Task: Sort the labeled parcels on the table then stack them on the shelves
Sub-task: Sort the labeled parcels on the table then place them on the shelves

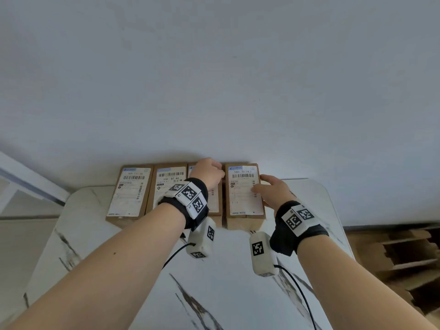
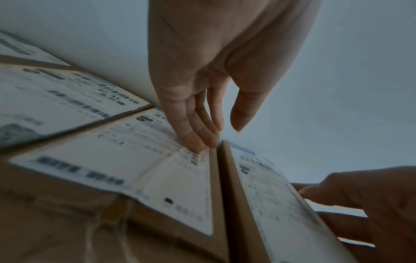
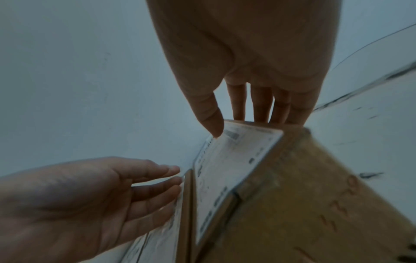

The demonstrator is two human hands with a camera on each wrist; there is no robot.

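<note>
Four brown parcels with white labels lie in a row on the white marble table [image 1: 226, 294], against the wall: first parcel [image 1: 129, 190], second [image 1: 166, 182], third [image 1: 214, 203], fourth [image 1: 242, 194]. My left hand [image 1: 220, 171] is over the third parcel [image 2: 126, 169]; its straight fingers [image 2: 198, 142] touch the label near the right edge, by the narrow gap to the fourth parcel [image 2: 270, 195], thumb apart. My right hand [image 1: 262, 184] rests on the fourth parcel [image 3: 225, 169], thumb on the label and straight fingers [image 3: 261, 106] down its right side.
A plain white wall [image 1: 214, 79] rises directly behind the parcels. Brown cardboard shelving [image 1: 404, 253] stands low at the right, beyond the table's edge. A white frame [image 1: 23, 182] runs along the left. Bare marble lies between me and the parcels.
</note>
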